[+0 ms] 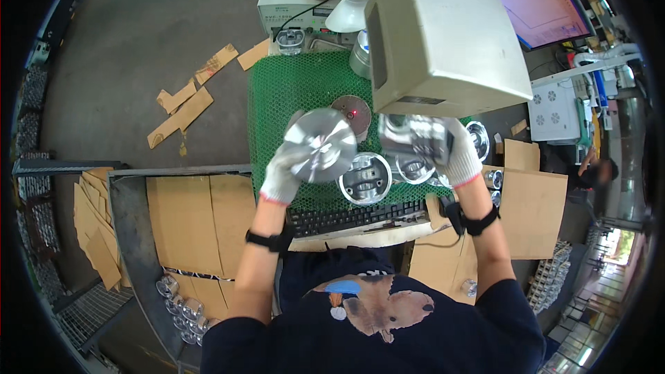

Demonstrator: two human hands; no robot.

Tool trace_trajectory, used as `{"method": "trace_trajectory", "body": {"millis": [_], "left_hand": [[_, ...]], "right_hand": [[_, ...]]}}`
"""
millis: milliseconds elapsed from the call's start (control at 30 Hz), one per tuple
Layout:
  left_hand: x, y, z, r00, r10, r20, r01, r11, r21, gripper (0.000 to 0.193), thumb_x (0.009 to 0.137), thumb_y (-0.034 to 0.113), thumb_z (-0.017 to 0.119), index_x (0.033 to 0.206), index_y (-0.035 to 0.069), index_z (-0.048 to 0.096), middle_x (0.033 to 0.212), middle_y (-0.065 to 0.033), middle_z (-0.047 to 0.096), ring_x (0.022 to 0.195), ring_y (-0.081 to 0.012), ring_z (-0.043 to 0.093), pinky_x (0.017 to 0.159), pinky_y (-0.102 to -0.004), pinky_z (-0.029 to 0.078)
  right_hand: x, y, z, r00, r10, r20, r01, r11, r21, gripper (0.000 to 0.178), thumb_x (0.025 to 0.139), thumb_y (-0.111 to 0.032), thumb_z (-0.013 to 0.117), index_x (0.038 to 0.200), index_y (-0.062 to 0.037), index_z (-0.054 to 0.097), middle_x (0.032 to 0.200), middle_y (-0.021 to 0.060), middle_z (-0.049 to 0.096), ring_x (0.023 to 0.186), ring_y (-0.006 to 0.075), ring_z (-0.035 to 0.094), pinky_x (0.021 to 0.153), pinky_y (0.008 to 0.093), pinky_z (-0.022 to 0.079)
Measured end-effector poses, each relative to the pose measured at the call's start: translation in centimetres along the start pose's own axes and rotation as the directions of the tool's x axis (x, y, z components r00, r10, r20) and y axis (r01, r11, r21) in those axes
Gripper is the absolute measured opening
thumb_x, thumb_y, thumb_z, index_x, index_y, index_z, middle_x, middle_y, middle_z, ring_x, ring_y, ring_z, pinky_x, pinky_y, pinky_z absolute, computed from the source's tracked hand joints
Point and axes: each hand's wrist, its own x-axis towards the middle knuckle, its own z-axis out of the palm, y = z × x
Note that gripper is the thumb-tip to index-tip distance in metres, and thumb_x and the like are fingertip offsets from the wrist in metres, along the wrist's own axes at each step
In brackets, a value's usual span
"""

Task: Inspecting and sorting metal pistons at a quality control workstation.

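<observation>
My left hand (280, 179), in a white knit glove, grips a shiny metal piston (324, 144) with its flat round crown turned up. In my gloved right hand (463, 158) is a second piston (414, 136), tipped on its side and slightly blurred. Both are held above a green mesh mat (273, 90). Between and below my hands, a piston (365, 179) lies with its hollow underside up, and another piston (414, 169) sits beside it, partly covered by the right-hand one. A round brown disc (357, 108) bears a small red light spot, just beyond the left-hand piston.
A large beige machine housing (450, 34) overhangs the mat's far right. A black keyboard (353, 219) runs along the near edge. A monitor (530, 0) stands far right. At left, a cardboard-lined metal bin (180, 208) contains several pistons (185, 313). Another person (601, 174) is at the right.
</observation>
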Motion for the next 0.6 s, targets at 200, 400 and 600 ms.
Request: {"method": "trace_trajectory", "body": {"millis": [200, 400, 600], "left_hand": [[-14.3, -2.1, -13.0, 0.94, 0.025, -0.34, -0.016, 0.999, 0.028, 0.056, 0.081, 0.008, 0.057, 0.132, -0.012, 0.042, 0.117, -0.023, 0.06, 0.099, -0.0299, 0.063, 0.087, -0.0389, 0.053], [-28.4, -6.3, -22.2, 0.872, 0.067, -0.485, -0.01, 0.993, 0.118, 0.05, 0.077, 0.011, 0.06, 0.122, -0.011, 0.053, 0.12, -0.0215, 0.06, 0.106, -0.0319, 0.062, 0.096, -0.0417, 0.05], [-31.2, -5.2, -16.8, 0.747, 0.012, -0.664, -0.07, 0.996, -0.06, 0.052, 0.073, 0.012, 0.065, 0.119, -0.01, 0.056, 0.115, -0.0192, 0.063, 0.105, -0.0304, 0.062, 0.096, -0.0412, 0.049]], "right_hand": [[9.1, 5.8, 2.0, 0.978, -0.206, -0.026, 0.176, 0.888, -0.424, 0.018, 0.085, -0.014, 0.069, 0.1, -0.0072, 0.063, 0.082, 0.0019, 0.063, 0.07, 0.0128, 0.06, 0.066, 0.0279, 0.049], [10.8, 9.2, 4.5, 0.979, -0.154, -0.133, 0.074, 0.88, -0.469, 0.035, 0.08, -0.016, 0.075, 0.109, -0.0008, 0.062, 0.103, 0.0086, 0.066, 0.088, 0.0177, 0.063, 0.08, 0.0322, 0.051], [11.6, 8.6, 3.9, 0.983, -0.175, -0.052, 0.111, 0.798, -0.593, 0.047, 0.08, -0.023, 0.075, 0.116, 0.0051, 0.062, 0.105, 0.0128, 0.068, 0.091, 0.02, 0.064, 0.081, 0.032, 0.051]]}}
